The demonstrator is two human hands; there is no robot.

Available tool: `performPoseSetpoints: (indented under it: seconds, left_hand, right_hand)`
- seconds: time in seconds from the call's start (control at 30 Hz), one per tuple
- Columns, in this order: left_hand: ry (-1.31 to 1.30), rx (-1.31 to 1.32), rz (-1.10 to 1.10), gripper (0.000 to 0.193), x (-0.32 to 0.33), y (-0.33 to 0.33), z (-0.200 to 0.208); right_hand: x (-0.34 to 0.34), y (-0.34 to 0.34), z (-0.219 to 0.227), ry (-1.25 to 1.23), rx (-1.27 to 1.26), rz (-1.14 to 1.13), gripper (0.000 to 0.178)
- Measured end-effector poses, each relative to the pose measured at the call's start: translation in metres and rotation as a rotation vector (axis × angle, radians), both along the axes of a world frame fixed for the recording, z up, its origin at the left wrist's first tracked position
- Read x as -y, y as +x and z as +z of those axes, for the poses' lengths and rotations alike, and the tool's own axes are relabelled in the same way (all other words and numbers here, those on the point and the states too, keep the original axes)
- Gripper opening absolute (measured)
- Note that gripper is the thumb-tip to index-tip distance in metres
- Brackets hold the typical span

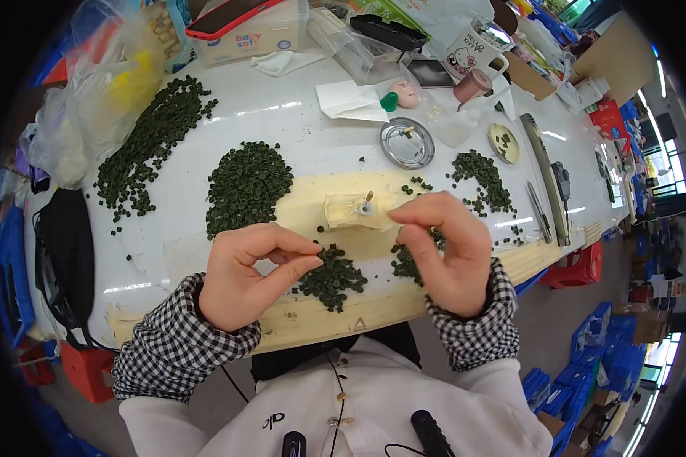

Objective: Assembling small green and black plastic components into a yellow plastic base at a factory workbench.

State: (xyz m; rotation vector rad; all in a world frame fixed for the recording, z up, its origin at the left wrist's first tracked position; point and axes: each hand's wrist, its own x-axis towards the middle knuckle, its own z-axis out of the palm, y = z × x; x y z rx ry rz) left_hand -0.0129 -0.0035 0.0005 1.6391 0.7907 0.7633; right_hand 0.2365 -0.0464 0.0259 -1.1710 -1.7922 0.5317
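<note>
My left hand is in a pinch, thumb and forefinger tips nearly meeting above a pile of small dark green pieces. Whatever lies between those tips is too small to make out. Just right of a cream taped block, my right hand curls thumb and forefinger toward each other. Anything between them cannot be made out. A small light tube-shaped fitting stands upright on the block, with a brownish pin beside it. Another pile of green pieces lies partly hidden under my right hand.
Larger heaps of green pieces lie on the left, with a smaller heap on the right. Behind the block are a round metal lid, a mug and a thread spool. Tweezers lie beside a long metal bar.
</note>
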Motion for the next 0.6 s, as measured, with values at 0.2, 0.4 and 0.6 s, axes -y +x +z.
performPoseSetpoints:
  seconds: [0.2,0.4,0.6]
  left_hand:
    - [0.087,-0.198,-0.098,0.012,-0.003,-0.003,0.0]
    - [0.142,-0.21,-0.087,0.014,-0.005,0.0,-0.004]
    - [0.092,-0.164,0.038,0.012,-0.007,0.002,-0.005]
  right_hand:
    - [-0.039,0.088,-0.007,-0.024,0.109,-0.464,0.03]
    - [-0.084,0.139,-0.023,-0.18,0.384,-0.461,0.056]
    - [-0.102,0.133,-0.026,-0.223,0.557,-0.444,0.054]
